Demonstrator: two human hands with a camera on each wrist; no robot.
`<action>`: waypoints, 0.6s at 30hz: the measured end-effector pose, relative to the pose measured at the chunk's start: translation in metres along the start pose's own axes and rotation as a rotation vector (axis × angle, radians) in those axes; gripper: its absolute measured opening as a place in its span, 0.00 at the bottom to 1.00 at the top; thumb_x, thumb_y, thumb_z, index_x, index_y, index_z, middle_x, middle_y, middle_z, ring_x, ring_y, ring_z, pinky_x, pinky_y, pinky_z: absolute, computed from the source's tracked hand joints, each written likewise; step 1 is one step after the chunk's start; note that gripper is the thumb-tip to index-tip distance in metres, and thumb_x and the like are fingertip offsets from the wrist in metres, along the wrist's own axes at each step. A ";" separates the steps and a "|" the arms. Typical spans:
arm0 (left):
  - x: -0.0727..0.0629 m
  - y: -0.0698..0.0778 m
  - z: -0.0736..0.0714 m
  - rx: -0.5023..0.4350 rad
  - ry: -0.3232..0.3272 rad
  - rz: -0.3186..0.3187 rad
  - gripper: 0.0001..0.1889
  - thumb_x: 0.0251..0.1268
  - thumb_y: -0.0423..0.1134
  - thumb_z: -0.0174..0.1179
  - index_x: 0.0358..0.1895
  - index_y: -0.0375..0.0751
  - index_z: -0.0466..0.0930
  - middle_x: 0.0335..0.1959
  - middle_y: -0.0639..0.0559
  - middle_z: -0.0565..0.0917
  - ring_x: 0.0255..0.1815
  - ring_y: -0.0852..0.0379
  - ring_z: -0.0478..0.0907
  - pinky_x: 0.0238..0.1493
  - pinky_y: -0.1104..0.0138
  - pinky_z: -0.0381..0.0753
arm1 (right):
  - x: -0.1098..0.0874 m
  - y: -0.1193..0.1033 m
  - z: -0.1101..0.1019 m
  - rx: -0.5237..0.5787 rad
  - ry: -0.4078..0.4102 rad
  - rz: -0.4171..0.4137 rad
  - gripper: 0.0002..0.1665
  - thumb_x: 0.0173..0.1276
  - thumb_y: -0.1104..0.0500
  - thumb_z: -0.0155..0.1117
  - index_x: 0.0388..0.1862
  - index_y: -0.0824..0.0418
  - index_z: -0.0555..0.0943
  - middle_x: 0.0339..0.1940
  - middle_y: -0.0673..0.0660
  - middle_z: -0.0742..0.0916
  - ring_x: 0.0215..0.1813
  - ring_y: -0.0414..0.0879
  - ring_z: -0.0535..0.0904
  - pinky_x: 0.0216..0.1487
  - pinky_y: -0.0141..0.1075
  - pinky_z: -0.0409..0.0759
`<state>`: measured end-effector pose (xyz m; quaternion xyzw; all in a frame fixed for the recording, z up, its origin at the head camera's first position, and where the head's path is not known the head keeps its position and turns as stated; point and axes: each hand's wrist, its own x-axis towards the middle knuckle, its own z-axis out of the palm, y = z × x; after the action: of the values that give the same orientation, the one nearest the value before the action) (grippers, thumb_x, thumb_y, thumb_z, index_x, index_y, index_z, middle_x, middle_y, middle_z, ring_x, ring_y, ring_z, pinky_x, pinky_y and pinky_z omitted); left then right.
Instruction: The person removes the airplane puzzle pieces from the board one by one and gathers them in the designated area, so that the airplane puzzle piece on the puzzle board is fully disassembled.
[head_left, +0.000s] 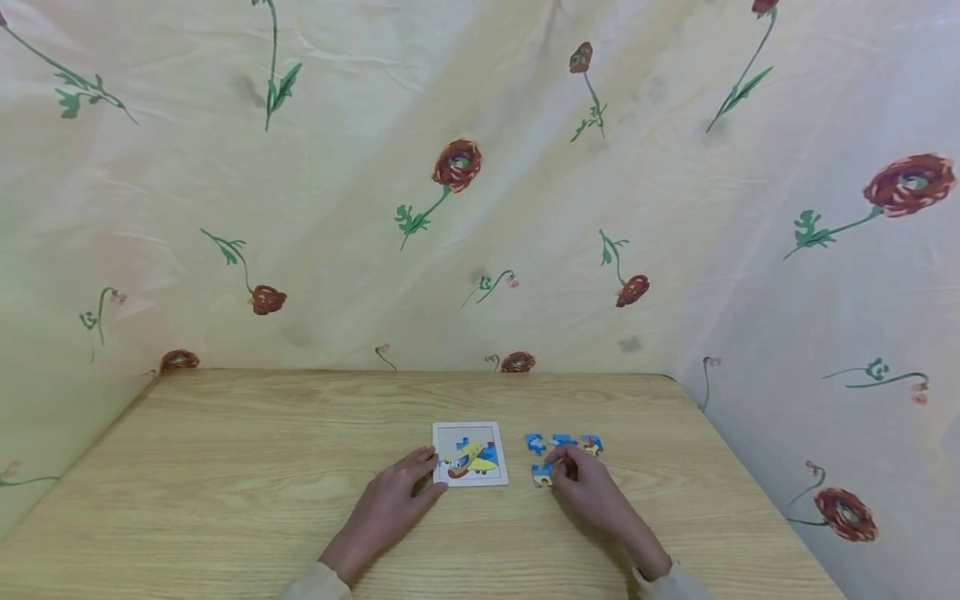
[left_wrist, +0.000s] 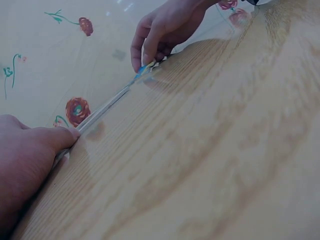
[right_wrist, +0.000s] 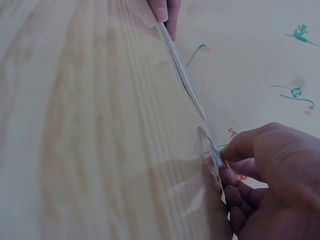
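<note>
A small square jigsaw tray (head_left: 466, 425) with a white border lies on the table, partly filled with a yellow airplane picture. My left hand (head_left: 393, 500) holds its near left corner, fingers along the left side and thumb at the near edge. That thumb (left_wrist: 65, 137) shows against the tray's edge in the left wrist view. To the right of the tray, my right hand (head_left: 588, 487) pinches a blue and yellow puzzle piece (head_left: 541, 477) between thumb and fingers, low over the tabletop. The right fingers partly cover this piece.
Several loose puzzle pieces (head_left: 534, 442) lie in a row just beyond the right hand, the rightmost piece (head_left: 592, 444) showing some red. The wooden table (head_left: 262, 467) meets a flower-printed cloth (head_left: 337, 183) at the back and both sides.
</note>
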<state>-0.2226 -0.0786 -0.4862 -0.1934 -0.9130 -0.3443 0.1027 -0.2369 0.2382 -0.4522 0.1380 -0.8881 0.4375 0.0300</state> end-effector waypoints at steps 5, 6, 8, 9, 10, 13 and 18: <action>0.000 0.000 0.000 0.002 -0.002 -0.001 0.25 0.75 0.48 0.64 0.64 0.32 0.82 0.69 0.40 0.77 0.71 0.41 0.73 0.66 0.44 0.75 | -0.001 -0.004 0.002 -0.021 0.011 -0.003 0.08 0.68 0.76 0.58 0.41 0.69 0.81 0.32 0.53 0.80 0.32 0.41 0.73 0.31 0.29 0.74; 0.000 0.000 0.000 0.002 -0.001 -0.001 0.25 0.74 0.48 0.64 0.64 0.32 0.82 0.69 0.40 0.77 0.71 0.41 0.73 0.66 0.44 0.75 | -0.001 -0.005 0.002 -0.030 0.014 0.004 0.08 0.68 0.76 0.58 0.41 0.69 0.81 0.32 0.53 0.80 0.32 0.41 0.73 0.31 0.29 0.74; 0.000 0.000 0.000 -0.001 0.000 0.000 0.25 0.75 0.48 0.64 0.64 0.32 0.82 0.69 0.41 0.78 0.71 0.41 0.73 0.66 0.44 0.75 | -0.001 -0.006 0.003 -0.049 0.022 0.025 0.08 0.67 0.76 0.58 0.41 0.68 0.81 0.31 0.52 0.80 0.32 0.42 0.73 0.31 0.30 0.74; 0.000 0.000 0.000 0.002 0.001 0.008 0.25 0.75 0.48 0.64 0.64 0.32 0.82 0.69 0.40 0.78 0.71 0.40 0.73 0.66 0.43 0.75 | -0.001 -0.006 0.004 -0.057 0.027 0.036 0.09 0.67 0.76 0.58 0.41 0.68 0.81 0.30 0.52 0.80 0.32 0.42 0.73 0.30 0.30 0.74; 0.000 0.000 0.000 0.000 0.001 0.010 0.25 0.75 0.49 0.64 0.64 0.32 0.82 0.69 0.40 0.78 0.71 0.40 0.73 0.65 0.43 0.75 | -0.001 -0.006 0.004 -0.065 0.033 0.047 0.09 0.66 0.76 0.59 0.41 0.68 0.82 0.30 0.52 0.80 0.31 0.43 0.73 0.30 0.30 0.74; 0.000 0.000 0.000 0.002 0.002 0.016 0.25 0.75 0.49 0.64 0.64 0.32 0.82 0.69 0.40 0.78 0.70 0.40 0.74 0.65 0.43 0.75 | -0.001 -0.006 0.004 -0.081 0.050 0.059 0.09 0.67 0.76 0.60 0.42 0.68 0.82 0.29 0.51 0.79 0.31 0.43 0.73 0.29 0.31 0.73; 0.001 -0.002 0.001 0.012 0.004 0.008 0.25 0.75 0.49 0.64 0.64 0.33 0.81 0.69 0.41 0.78 0.71 0.41 0.73 0.66 0.44 0.75 | 0.000 -0.005 0.004 -0.085 0.058 0.045 0.09 0.68 0.75 0.61 0.43 0.68 0.82 0.29 0.51 0.79 0.30 0.43 0.72 0.28 0.31 0.72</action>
<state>-0.2242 -0.0787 -0.4879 -0.1956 -0.9142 -0.3386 0.1069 -0.2349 0.2319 -0.4507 0.1040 -0.9075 0.4036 0.0515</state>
